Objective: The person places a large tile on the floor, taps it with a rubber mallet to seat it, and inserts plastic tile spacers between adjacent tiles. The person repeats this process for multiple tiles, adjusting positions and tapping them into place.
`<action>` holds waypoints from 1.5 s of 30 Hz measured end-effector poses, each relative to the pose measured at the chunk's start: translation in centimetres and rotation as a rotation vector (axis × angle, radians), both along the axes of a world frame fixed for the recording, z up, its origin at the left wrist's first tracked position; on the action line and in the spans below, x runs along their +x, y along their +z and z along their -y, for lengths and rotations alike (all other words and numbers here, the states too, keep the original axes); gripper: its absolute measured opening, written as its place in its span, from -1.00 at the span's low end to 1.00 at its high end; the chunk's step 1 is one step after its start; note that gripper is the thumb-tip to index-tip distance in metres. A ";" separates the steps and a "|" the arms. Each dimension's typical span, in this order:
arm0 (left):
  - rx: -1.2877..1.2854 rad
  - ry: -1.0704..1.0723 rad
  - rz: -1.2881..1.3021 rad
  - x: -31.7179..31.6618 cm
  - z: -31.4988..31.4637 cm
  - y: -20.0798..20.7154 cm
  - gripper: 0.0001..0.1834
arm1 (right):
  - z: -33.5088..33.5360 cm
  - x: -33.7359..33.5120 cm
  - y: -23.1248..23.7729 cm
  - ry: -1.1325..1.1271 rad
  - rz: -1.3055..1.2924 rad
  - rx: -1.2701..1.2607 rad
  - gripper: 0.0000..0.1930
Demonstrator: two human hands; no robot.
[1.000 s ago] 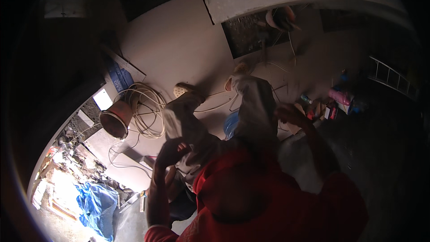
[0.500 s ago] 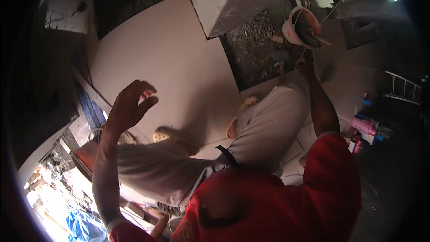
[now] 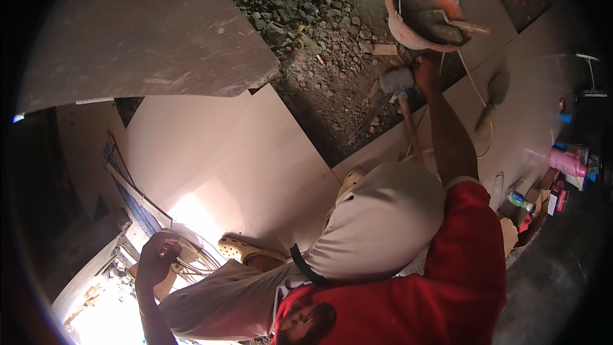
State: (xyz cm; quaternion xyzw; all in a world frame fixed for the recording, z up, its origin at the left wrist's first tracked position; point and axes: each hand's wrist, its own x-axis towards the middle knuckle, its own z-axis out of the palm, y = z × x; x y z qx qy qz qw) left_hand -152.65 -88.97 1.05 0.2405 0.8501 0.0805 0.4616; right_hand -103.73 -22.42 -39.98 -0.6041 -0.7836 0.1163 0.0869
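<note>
My left hand (image 3: 157, 259) is down by my left knee, holding nothing that I can see. Its fingers are loosely curled, with a gap to the thumb. My right arm reaches far ahead, and my right hand (image 3: 426, 75) is low over the rubble next to a mallet. Dark and partly smeared, its fingers do not show clearly. The mallet has a grey head (image 3: 397, 80) and a wooden handle that runs back toward my right knee. Just beyond that hand stands an orange bucket (image 3: 418, 37) with a wooden-handled tool in it.
A large pale tile (image 3: 223, 140) lies before my feet. Broken stone and soil (image 3: 319, 51) fill the gap beyond. A grey slab (image 3: 147, 25) juts in from the upper left. A trowel (image 3: 495, 99) lies at right, near a pink container (image 3: 567, 162). Cables (image 3: 198, 259) lie beside my left foot.
The view has turned and come closer to the rubble and bucket. My left hand has dropped from above the tile to beside my knee. My right hand is now close beside the mallet head.
</note>
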 end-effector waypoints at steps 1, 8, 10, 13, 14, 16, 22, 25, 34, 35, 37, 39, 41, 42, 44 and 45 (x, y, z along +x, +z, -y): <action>-0.015 0.009 -0.004 0.3 -0.3 0.6 -0.73 | -0.1 -0.2 0.0 0.026 0.005 0.031 -0.77; 0.007 -0.141 -0.048 1.4 -3.7 1.4 -0.72 | -0.2 -0.3 1.5 0.030 0.074 -0.056 -0.80; 0.041 -0.168 -0.046 1.6 -4.5 0.3 -0.71 | -0.5 0.1 2.1 0.007 0.074 -0.127 -0.78; 0.051 -0.113 -0.020 2.0 -5.5 -1.1 -0.70 | -1.1 0.6 2.7 0.012 0.002 -0.233 -0.76; 0.051 -0.124 -0.028 2.0 -5.9 -1.5 -0.69 | -1.2 0.6 2.8 0.047 -0.068 -0.230 -0.76; 0.030 -0.165 -0.028 2.0 -6.8 -1.9 -0.67 | -1.3 0.3 2.8 0.109 -0.093 -0.201 -0.75; -0.041 -0.259 -0.017 1.9 -7.2 -2.5 -0.68 | -0.4 -1.8 1.5 -0.035 0.111 -0.169 -0.69; -0.055 -0.207 -0.013 2.1 -5.9 -3.2 -0.69 | -1.0 -2.1 0.8 -0.070 0.139 -0.167 -0.70; -0.026 -0.185 0.007 2.3 -4.4 -3.9 -0.67 | -2.5 -0.5 1.6 -0.075 -0.069 -0.509 -0.57; -0.016 -0.170 -0.008 2.2 -4.3 -3.5 -0.68 | -1.9 -0.1 2.7 -0.117 -0.061 -0.517 -0.55; -0.014 -0.146 -0.011 2.0 -4.5 -3.5 -0.68 | -1.0 0.3 5.2 -0.137 -0.012 -0.557 -0.51; -0.026 -0.122 0.015 1.6 -5.2 -3.9 -0.68 | 0.0 0.7 7.6 -0.106 0.036 -0.540 -0.50; -0.016 -0.165 0.047 1.8 -6.1 -4.7 -0.67 | 1.4 1.0 8.9 -0.045 -0.184 -0.554 -0.55; -0.032 -0.179 0.060 1.9 -6.7 -5.0 -0.66 | 1.6 0.9 9.2 -0.045 -0.269 -0.577 -0.59; -0.023 -0.287 0.032 2.4 -7.9 -5.6 -0.65 | 2.1 0.3 9.2 0.084 -0.279 -0.456 -0.67; -0.032 -0.336 0.016 2.7 -8.5 -5.7 -0.65 | 2.1 -0.3 9.2 0.138 -0.263 -0.427 -0.70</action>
